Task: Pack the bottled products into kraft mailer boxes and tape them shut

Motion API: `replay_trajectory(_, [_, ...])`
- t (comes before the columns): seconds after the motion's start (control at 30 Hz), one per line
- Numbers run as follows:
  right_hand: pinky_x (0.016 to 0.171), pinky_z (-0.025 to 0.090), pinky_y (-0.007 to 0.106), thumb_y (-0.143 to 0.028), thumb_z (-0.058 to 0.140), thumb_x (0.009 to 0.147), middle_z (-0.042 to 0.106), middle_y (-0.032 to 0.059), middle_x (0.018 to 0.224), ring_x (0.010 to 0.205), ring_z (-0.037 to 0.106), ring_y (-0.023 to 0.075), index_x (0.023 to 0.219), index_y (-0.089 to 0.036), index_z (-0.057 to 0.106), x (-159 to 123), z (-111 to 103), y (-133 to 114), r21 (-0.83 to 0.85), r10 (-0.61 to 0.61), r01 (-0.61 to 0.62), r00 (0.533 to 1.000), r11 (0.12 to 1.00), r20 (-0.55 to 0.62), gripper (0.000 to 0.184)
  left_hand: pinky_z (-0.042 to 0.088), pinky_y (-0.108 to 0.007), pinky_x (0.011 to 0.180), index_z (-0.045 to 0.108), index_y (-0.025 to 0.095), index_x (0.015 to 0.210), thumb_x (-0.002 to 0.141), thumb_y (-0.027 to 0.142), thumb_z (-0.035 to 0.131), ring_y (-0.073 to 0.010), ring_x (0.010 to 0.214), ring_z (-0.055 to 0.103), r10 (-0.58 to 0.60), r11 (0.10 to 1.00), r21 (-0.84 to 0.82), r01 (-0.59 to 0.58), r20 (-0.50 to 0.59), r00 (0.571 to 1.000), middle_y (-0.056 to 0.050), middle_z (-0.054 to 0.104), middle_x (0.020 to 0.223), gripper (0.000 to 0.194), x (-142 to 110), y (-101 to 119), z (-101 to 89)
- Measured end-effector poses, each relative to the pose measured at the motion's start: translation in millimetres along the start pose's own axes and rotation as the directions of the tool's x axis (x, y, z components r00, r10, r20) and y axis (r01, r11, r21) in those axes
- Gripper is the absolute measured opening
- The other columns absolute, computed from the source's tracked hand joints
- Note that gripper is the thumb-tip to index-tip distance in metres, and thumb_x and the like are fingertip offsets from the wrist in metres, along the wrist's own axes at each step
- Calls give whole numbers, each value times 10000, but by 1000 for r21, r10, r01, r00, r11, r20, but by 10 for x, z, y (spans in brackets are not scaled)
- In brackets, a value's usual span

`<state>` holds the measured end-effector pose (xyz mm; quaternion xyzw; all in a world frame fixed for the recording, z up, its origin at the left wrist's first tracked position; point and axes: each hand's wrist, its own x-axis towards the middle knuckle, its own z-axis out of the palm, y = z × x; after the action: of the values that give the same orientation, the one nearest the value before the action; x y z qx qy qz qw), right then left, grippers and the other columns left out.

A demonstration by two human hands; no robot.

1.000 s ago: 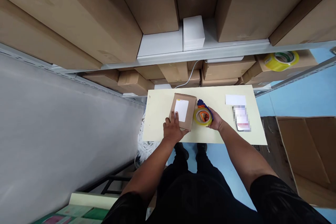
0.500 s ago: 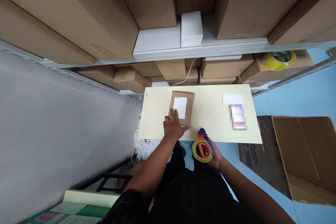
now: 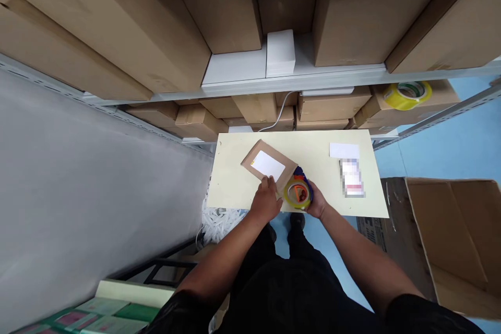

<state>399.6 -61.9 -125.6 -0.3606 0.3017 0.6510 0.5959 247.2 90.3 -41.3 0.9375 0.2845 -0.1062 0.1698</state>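
A small flat cardboard box (image 3: 256, 150) with a white label (image 3: 270, 165) lies turned at an angle on the cream table (image 3: 230, 188). My left hand (image 3: 266, 201) holds its near end, fingertips over the label's edge and thumb at the near side. My right hand (image 3: 316, 201) is wrapped round a blue and orange tape dispenser (image 3: 311, 191) loaded with a roll of clear yellowish tape (image 3: 288, 197). The dispenser's blue head meets or overlaps the box's right corner; whether it touches, I cannot tell.
To the right on the table lie a white paper slip (image 3: 344, 150) and a blurred-out item (image 3: 352, 177). Shelves (image 3: 242, 86) of cartons rise behind. A yellow tape roll (image 3: 407, 96) sits on a carton. An open carton (image 3: 446, 229) stands at right; shredded paper (image 3: 223, 223) lies below left.
The box has turned clockwise on the table under my left hand. My right hand has brought the tape dispenser up and left, over the table edge to the box's right corner.
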Motion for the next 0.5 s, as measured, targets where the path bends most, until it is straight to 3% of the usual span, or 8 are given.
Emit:
replay_trajectory(0.13, [758, 624, 407, -592, 517, 981, 790, 80, 908, 826, 750, 251, 1124, -172, 690, 92, 137, -521, -175, -14, 5, 999, 985, -53, 476, 337, -537, 1182, 459, 248, 1556, 900, 341, 677, -368, 1404, 463, 261, 953, 154, -262, 23, 965, -149, 520, 1533, 698, 96, -389, -209])
replay_trajectory(0.2, [755, 626, 407, -587, 548, 969, 784, 83, 903, 815, 748, 247, 1122, -163, 689, 152, 218, -693, -250, -9, -5, 998, 968, -57, 472, 203, -596, 1241, 472, 320, 1553, 846, 447, 754, -404, 1511, 317, 328, 921, 218, -321, 6, 945, -102, 407, 1642, 772, 258, -678, -341])
replay_trajectory(0.3, [762, 628, 420, -621, 566, 947, 780, 97, 931, 827, 746, 254, 1113, -160, 692, 267, 383, -854, -337, 30, -55, 996, 940, -81, 506, 97, -683, 1233, 345, 300, 1627, 748, 670, 776, -459, 1579, 102, 259, 933, 271, -236, -51, 965, -113, 235, 1721, 1046, 520, -1059, -446])
replay_trajectory(0.4, [765, 630, 440, -655, 577, 925, 780, 104, 973, 848, 745, 269, 1095, -176, 696, 389, 572, -974, -396, 45, -85, 993, 914, -111, 521, 233, -672, 1202, 293, 239, 1647, 732, 765, 728, -472, 1582, 56, 173, 957, 250, -148, -81, 981, -149, 164, 1734, 1142, 669, -1255, -398])
replay_trajectory(0.5, [760, 631, 443, -637, 601, 921, 783, 109, 966, 836, 743, 273, 1078, -183, 698, 460, 696, -1093, -415, 26, -79, 991, 906, -131, 491, 360, -600, 1170, 288, 189, 1647, 735, 795, 705, -470, 1585, 27, 141, 973, 204, -112, -138, 980, -166, 141, 1736, 1172, 693, -1279, -285])
